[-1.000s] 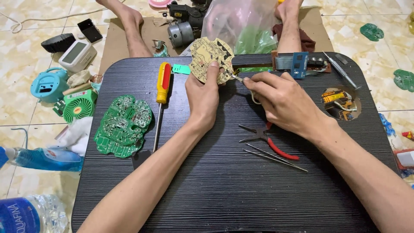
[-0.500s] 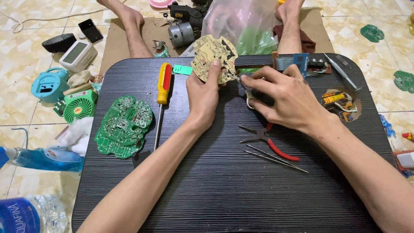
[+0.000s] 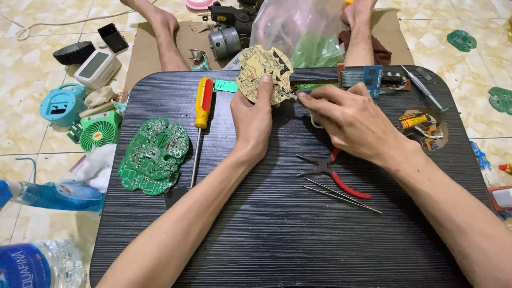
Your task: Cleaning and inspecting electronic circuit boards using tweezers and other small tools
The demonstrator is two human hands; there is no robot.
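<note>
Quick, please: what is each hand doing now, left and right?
Left hand: closed on the tan circuit board.
Right hand: closed on a small tool, kind unclear.

Beige circuit board (image 3: 261, 72) with dark traces; green board (image 3: 153, 156); yellow-and-red screwdriver (image 3: 202, 104); red-handled pliers (image 3: 333, 173); black, seemingly wood-grained table (image 3: 277, 234).

The tool in the right hand (image 3: 349, 120) is mostly hidden; the water bottle (image 3: 37, 265) is cut off.
</note>
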